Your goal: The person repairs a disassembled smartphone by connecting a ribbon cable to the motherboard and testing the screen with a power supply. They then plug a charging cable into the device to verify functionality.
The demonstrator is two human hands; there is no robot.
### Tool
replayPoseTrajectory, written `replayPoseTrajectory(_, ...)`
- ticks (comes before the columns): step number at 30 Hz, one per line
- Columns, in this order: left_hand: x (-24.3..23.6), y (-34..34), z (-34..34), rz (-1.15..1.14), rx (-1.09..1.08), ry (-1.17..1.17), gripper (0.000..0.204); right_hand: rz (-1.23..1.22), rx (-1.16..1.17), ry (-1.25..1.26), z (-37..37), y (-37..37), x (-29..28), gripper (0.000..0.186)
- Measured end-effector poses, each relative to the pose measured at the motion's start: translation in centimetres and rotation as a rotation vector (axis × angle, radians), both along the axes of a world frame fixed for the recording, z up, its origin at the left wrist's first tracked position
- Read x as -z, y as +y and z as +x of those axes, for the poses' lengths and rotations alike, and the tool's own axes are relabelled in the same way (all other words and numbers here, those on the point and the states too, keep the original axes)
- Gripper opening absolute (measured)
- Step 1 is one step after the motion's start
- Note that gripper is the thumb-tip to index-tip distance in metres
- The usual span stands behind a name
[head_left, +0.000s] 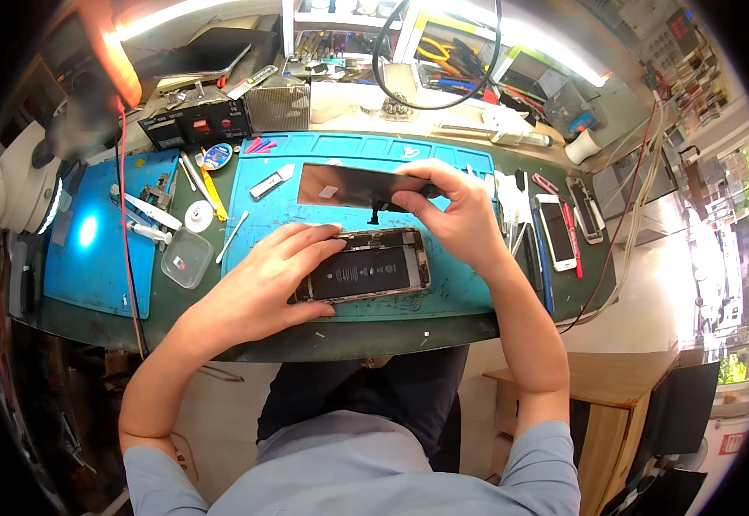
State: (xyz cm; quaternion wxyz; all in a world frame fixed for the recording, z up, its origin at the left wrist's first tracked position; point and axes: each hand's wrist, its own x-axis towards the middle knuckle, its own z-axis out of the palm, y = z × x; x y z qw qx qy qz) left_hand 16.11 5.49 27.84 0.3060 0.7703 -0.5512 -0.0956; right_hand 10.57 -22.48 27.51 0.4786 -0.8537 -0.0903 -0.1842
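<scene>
Pinching the screen (pixel 353 186) by its right end, the right hand (pixel 453 211) holds it just beyond the open phone (pixel 374 271), long axis side to side. The phone lies roughly parallel on the mat (pixel 258 219), nearer the left hand (pixel 262 279), whose fingers and thumb grip its left end.

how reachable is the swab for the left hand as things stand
Likely yes: the swab lies uncovered just left of the left hand, with nothing visible between them, though that hand would probably need to let go of the open phone first.
</scene>
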Motion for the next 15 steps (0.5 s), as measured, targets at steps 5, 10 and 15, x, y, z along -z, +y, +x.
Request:
replayPoseTrajectory(5,-0.2,-1.0,-0.8,-0.096,-0.109,-0.277,0.03,-0.045,0.032,-0.009,-1.6,0.4,0.9,0.027)
replayPoseTrajectory(10,1.0,-3.4,-0.6,-0.156,-0.072,-0.412,0.019,-0.036,0.051,-0.085,-1.4,1.0,1.7,0.025)
replayPoseTrajectory(15,1.8,-3.8,-1.3,-0.121,-0.086,-0.472,0.039,-0.007,0.049,-0.124,-0.8,1.1,2.4,0.025)
